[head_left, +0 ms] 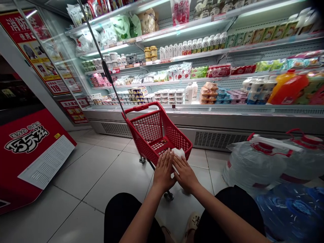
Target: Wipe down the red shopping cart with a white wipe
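Near centre: my left hand [163, 170] and right hand [184, 173] press flat together on a soft white crumpled cloth [178, 153], against the red plastic mesh cart [157, 135]; light, limp, best pinched by its edge.

Shiny pale tiled floor [101, 175], small red shopping cart [162, 135] standing on it on wheels, big water jugs [255, 165] sitting at the right, red box [27, 158] at the left
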{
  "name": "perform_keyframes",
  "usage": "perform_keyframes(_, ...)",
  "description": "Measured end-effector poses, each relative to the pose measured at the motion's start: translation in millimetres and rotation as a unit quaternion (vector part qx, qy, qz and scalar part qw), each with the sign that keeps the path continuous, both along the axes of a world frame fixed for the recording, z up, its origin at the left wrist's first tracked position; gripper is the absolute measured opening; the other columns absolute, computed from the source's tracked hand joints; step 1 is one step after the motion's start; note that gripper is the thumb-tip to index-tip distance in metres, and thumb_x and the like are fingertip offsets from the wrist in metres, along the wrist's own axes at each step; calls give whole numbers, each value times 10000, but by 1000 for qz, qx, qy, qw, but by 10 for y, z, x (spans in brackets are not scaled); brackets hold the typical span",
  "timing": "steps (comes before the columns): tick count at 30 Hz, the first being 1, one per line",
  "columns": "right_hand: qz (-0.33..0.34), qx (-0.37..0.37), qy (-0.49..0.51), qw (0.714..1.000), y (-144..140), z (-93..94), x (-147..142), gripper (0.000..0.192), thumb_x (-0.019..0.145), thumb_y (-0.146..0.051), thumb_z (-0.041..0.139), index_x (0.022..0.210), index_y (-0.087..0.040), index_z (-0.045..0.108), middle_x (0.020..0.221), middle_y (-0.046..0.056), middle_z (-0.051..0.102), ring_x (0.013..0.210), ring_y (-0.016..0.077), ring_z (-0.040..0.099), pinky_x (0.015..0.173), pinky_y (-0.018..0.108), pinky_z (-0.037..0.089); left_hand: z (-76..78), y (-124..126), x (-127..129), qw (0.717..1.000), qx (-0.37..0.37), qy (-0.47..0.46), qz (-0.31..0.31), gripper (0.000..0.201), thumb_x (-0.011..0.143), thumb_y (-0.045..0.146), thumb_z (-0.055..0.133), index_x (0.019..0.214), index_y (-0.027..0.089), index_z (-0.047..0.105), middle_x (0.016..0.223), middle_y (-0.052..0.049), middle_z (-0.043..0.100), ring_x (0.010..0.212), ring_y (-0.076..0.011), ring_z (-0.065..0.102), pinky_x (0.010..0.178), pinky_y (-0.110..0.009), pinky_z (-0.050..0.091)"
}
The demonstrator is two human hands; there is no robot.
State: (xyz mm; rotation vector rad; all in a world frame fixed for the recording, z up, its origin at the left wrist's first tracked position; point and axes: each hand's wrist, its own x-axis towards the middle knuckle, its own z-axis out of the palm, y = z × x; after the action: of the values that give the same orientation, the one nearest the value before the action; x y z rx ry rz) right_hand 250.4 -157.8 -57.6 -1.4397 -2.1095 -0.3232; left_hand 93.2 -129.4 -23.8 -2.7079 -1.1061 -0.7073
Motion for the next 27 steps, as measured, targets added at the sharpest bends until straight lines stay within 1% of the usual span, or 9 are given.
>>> perform_keyframes(3,27,-10,-31,999,-19,29,183,764,969,-161,397,1668,-223,95,1697,32,270,1567,208,240,1290,476,178,78,140,-136,1000,0,7,-10,1060,848,325,637,1659,163,-27,1733,-94,151,1601,-251,133,1290,-448,189)
perform_keyframes(6,22,-25,-44,999,73,60,479,764,974,-166,387,1668,-253,79,1704,13,244,1571,201,228,1295,470,149,186,383,-296,999,0,29,20,1022,853,404,670,1661,204,77,1723,-87,205,1590,-265,185,1294,-465,162)
perform_keyframes(9,-23,-41,-28,999,274,51,737,725,997,-191,354,1667,-278,93,1694,5,274,1563,195,252,1292,481,161,231,579,-335,997,-2,75,-4,954,845,412,687,1645,250,192,1705,-58,274,1570,-255,249,1306,-461,110)
perform_keyframes(12,-94,-65,10,993,477,8,860,667,1026,-229,308,1664,-295,125,1675,4,329,1550,200,288,1277,512,208,190,633,-196,997,-9,72,14,1030,784,447,744,1637,210,216,1720,-91,216,1580,-287,207,1303,-465,134)
perform_keyframes(16,-127,-62,49,989,494,-72,683,656,1027,-229,303,1664,-254,152,1682,33,316,1562,234,258,1259,525,259,96,553,50,998,-9,43,42,1105,753,399,755,1648,181,145,1737,-124,119,1592,-317,148,1294,-500,156)
perform_keyframes(20,-61,-26,46,997,244,-100,291,691,1029,-235,334,1670,-246,77,1719,19,208,1590,246,150,1268,505,256,47,453,148,998,-2,9,59,1068,804,378,695,1650,140,89,1735,-158,88,1596,-329,121,1288,-520,159)
perform_keyframes(22,-31,-19,46,998,127,-67,179,703,1028,-234,341,1671,-243,56,1724,19,190,1591,240,145,1268,488,268,43,420,145,998,0,8,67,1042,820,356,670,1649,128,81,1732,-167,98,1595,-329,124,1287,-519,161)
perform_keyframes(24,-9,-17,39,999,57,-13,167,699,1024,-227,351,1671,-246,87,1714,22,234,1584,235,179,1264,483,277,46,396,125,998,0,14,67,1032,824,348,661,1651,135,81,1732,-162,110,1593,-322,138,1285,-513,167)
perform_keyframes(27,11,-16,24,1000,34,67,241,647,1030,-252,391,1653,-272,217,1653,25,388,1545,233,294,1272,504,247,49,359,111,998,0,24,55,1066,804,349,673,1657,170,60,1737,-137,106,1591,-316,151,1280,-512,184)
